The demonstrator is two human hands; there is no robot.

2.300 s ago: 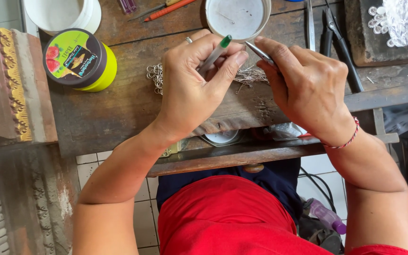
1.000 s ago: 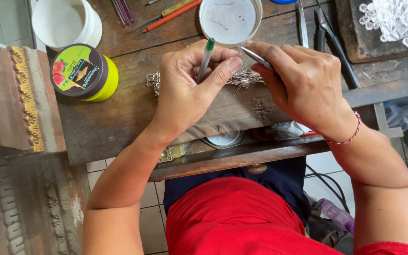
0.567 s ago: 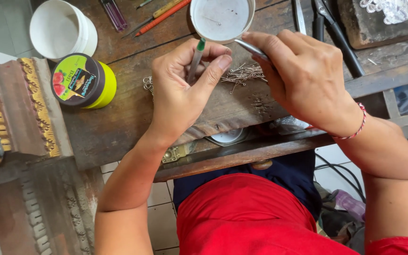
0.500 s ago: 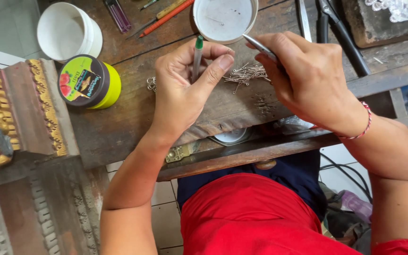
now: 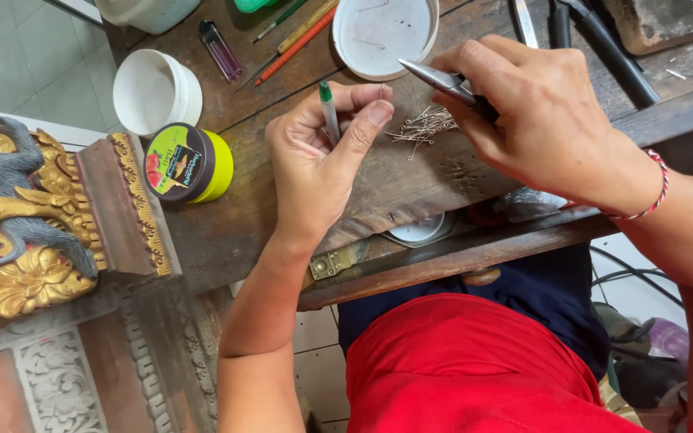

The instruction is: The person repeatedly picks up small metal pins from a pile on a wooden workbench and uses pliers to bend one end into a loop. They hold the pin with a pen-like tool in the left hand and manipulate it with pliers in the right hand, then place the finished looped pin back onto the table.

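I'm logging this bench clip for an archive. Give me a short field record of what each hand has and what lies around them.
left hand: left hand pinches a thin pin, a green-tipped tool tucked in its grip
right hand: right hand holds metal pliers, tips toward the left fingers
between hands: pile of pins on the wooden bench
beyond: white dish, white cup, yellow-green jar, orange pencil

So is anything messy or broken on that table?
A little messy: thin metal pins lie in a loose, tangled heap on the worn wooden bench, between the left hand and right hand. Nothing looks broken or spilled.
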